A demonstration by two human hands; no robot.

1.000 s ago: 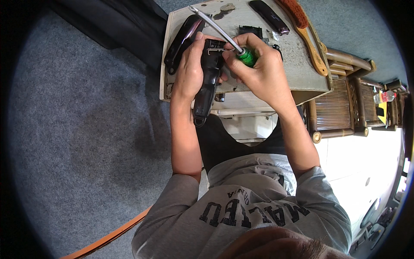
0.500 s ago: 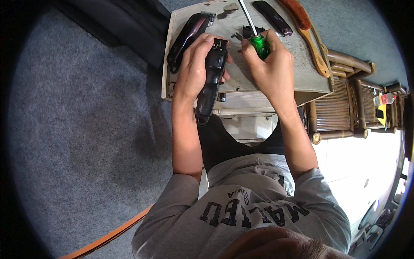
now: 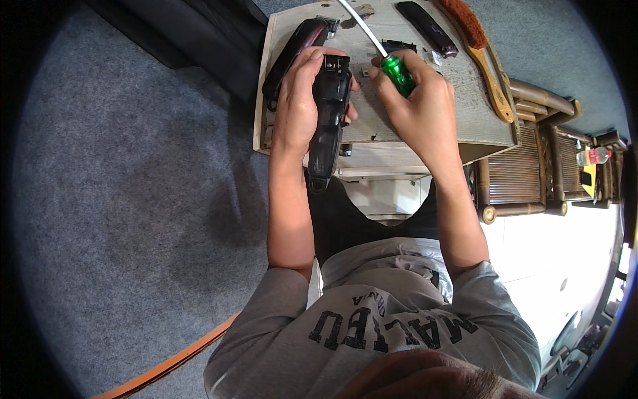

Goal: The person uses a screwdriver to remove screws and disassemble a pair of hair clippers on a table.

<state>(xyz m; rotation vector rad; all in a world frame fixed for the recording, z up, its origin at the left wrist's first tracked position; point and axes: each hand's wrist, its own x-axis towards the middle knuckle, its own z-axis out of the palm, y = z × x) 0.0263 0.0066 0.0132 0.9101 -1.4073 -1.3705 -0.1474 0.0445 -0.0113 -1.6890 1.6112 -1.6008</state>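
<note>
My left hand (image 3: 298, 100) is wrapped round a black hair clipper (image 3: 327, 120), its head end pointing away from me and its hanging loop toward my lap. Green-handled, the screwdriver (image 3: 399, 75) sits in my closed right hand (image 3: 425, 106), its metal shaft slanting up and to the left, clear of the clipper. A second clipper (image 3: 300, 50), dark and purplish, lies on the table left of my left hand. Just beyond my right fingers is a small black part (image 3: 399, 46), with a small metal piece (image 3: 365, 70) near the fingertips.
On the pale wooden table (image 3: 372, 133) lie a long dark cover (image 3: 427, 28) and a wooden-handled brush (image 3: 488, 80) with reddish bristles. Bamboo seating (image 3: 515, 166) stands at the right, bearing a plastic bottle (image 3: 593, 156). Black cloth (image 3: 193, 40) hangs at the upper left.
The screwdriver's shaft has swung to the left, and my right hand has turned slightly with it. The held clipper has tilted a little more upright in my left hand.
</note>
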